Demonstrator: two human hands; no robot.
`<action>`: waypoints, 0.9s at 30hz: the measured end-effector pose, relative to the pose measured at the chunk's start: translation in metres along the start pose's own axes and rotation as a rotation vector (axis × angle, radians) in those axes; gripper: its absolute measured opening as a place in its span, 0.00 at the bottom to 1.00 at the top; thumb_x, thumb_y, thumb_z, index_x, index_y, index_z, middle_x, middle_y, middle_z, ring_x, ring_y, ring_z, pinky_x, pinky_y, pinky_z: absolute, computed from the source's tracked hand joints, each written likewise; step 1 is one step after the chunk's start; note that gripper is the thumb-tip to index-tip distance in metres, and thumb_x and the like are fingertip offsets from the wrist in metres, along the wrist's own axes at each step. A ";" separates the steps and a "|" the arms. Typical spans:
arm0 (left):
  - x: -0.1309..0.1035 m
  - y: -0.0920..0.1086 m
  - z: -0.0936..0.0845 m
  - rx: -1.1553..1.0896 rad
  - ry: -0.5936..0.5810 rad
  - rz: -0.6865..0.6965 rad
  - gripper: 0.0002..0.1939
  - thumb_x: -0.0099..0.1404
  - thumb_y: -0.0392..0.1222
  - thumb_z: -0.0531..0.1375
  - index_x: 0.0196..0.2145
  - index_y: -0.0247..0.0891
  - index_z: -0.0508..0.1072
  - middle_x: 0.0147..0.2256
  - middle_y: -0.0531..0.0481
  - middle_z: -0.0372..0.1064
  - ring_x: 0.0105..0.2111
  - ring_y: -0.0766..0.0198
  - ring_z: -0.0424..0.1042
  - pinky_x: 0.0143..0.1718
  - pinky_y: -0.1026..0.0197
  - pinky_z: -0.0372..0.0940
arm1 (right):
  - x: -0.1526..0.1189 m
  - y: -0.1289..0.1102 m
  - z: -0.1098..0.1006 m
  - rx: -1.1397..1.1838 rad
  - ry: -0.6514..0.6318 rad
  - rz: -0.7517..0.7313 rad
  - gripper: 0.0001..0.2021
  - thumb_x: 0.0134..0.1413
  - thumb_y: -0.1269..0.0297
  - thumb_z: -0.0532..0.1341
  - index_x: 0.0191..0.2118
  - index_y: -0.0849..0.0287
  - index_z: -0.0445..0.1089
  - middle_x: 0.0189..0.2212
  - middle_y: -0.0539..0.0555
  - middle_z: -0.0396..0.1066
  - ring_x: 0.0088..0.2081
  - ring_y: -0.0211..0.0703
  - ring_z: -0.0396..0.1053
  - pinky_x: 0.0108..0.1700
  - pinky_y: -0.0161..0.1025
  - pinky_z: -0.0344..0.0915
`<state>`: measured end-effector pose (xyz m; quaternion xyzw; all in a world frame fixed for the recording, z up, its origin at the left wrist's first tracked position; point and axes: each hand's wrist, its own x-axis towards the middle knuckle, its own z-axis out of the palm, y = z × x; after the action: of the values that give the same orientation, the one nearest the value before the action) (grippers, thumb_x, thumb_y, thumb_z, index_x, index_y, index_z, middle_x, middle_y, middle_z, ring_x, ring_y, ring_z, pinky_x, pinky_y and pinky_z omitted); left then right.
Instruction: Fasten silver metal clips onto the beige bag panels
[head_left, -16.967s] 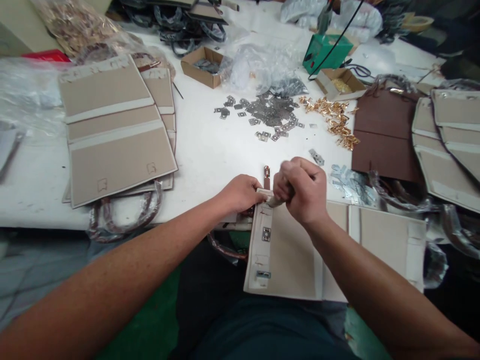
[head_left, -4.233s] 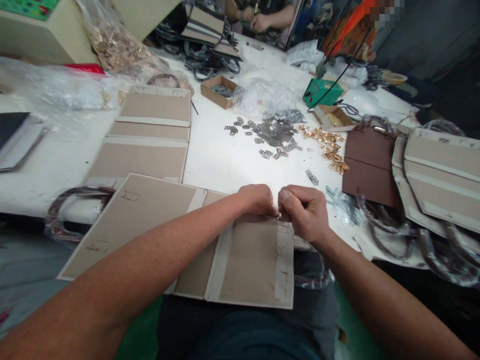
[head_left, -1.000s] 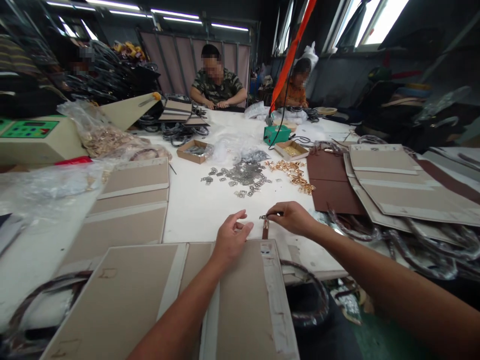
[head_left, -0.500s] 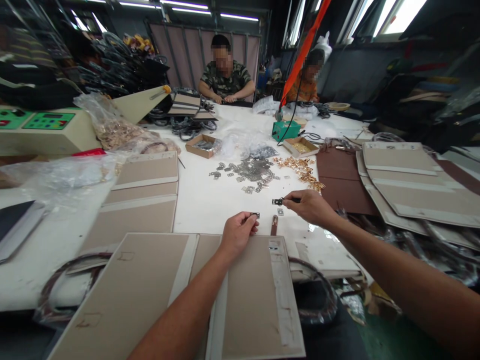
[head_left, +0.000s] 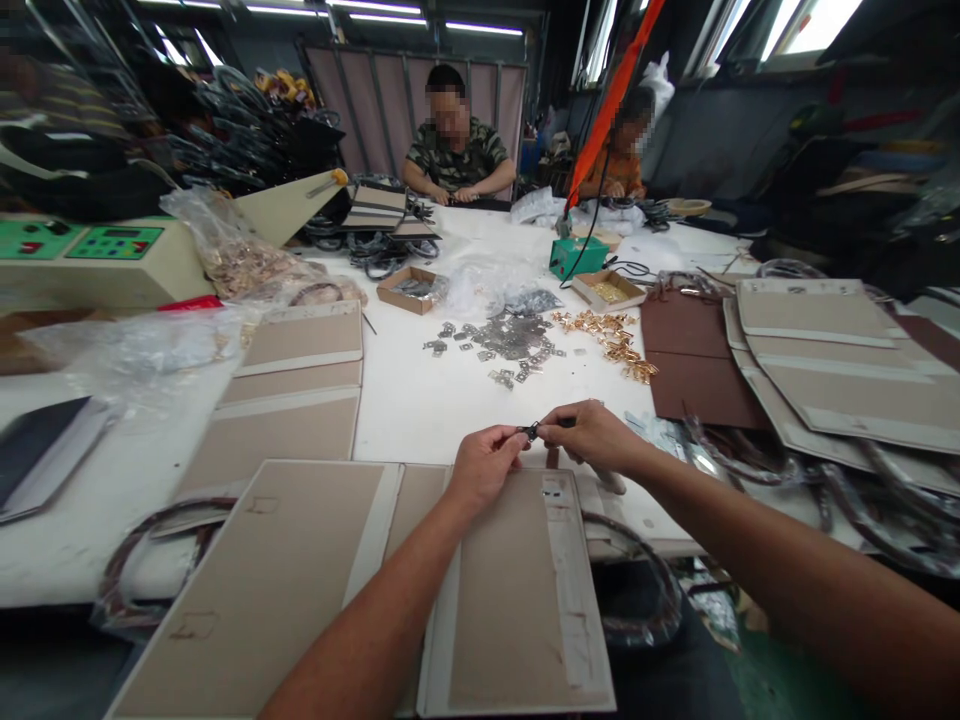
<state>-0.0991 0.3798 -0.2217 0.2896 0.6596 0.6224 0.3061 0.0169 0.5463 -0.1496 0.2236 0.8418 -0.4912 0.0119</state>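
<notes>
My left hand [head_left: 484, 462] is closed in a pinch on a small metal plate with cut-out holes. My right hand [head_left: 585, 432] meets it fingertip to fingertip, also pinching a small dark piece [head_left: 530, 431]; where one piece ends and the other begins I cannot make out. Under my left forearm lies an open beige board panel [head_left: 510, 600] with pale tape strips. Close by my right hand, a short brown strap [head_left: 553, 457] shows partly. Beyond the hands, loose metal plates [head_left: 510, 340] lie scattered on the white table [head_left: 420, 400].
Gold-coloured fittings [head_left: 626, 355] lie near an open box [head_left: 607, 291]. Beige panels are stacked left [head_left: 285, 400] and right [head_left: 832, 360]. A green box [head_left: 577, 258] with a cable stands behind. A person [head_left: 457, 150] works across the table; plastic-wrapped handles [head_left: 645, 600] hang at the near edge.
My right hand has moved left and slightly down, bringing its piece against the one in my left hand. The single plate lying between the hands is now out of sight.
</notes>
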 end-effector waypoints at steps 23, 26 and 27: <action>0.000 -0.001 0.001 0.067 -0.029 0.070 0.18 0.65 0.49 0.64 0.49 0.40 0.83 0.30 0.51 0.77 0.27 0.64 0.71 0.32 0.62 0.66 | 0.003 0.000 0.013 0.104 -0.002 0.032 0.13 0.58 0.54 0.65 0.35 0.60 0.79 0.21 0.50 0.74 0.20 0.37 0.65 0.23 0.32 0.57; -0.001 0.001 0.002 0.037 0.016 0.037 0.15 0.64 0.49 0.65 0.44 0.40 0.84 0.27 0.52 0.76 0.26 0.64 0.71 0.31 0.62 0.65 | 0.002 -0.001 0.018 -0.044 0.073 -0.013 0.11 0.59 0.58 0.64 0.34 0.58 0.80 0.21 0.49 0.74 0.23 0.39 0.69 0.27 0.33 0.60; -0.002 0.001 0.002 0.034 0.029 0.025 0.15 0.63 0.49 0.65 0.43 0.40 0.84 0.27 0.53 0.76 0.25 0.64 0.71 0.31 0.62 0.65 | 0.002 -0.001 0.019 -0.104 0.097 -0.044 0.11 0.60 0.58 0.63 0.34 0.57 0.80 0.21 0.49 0.74 0.24 0.39 0.70 0.28 0.33 0.60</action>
<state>-0.0962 0.3799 -0.2206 0.2939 0.6707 0.6191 0.2838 0.0110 0.5309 -0.1591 0.2274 0.8704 -0.4357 -0.0280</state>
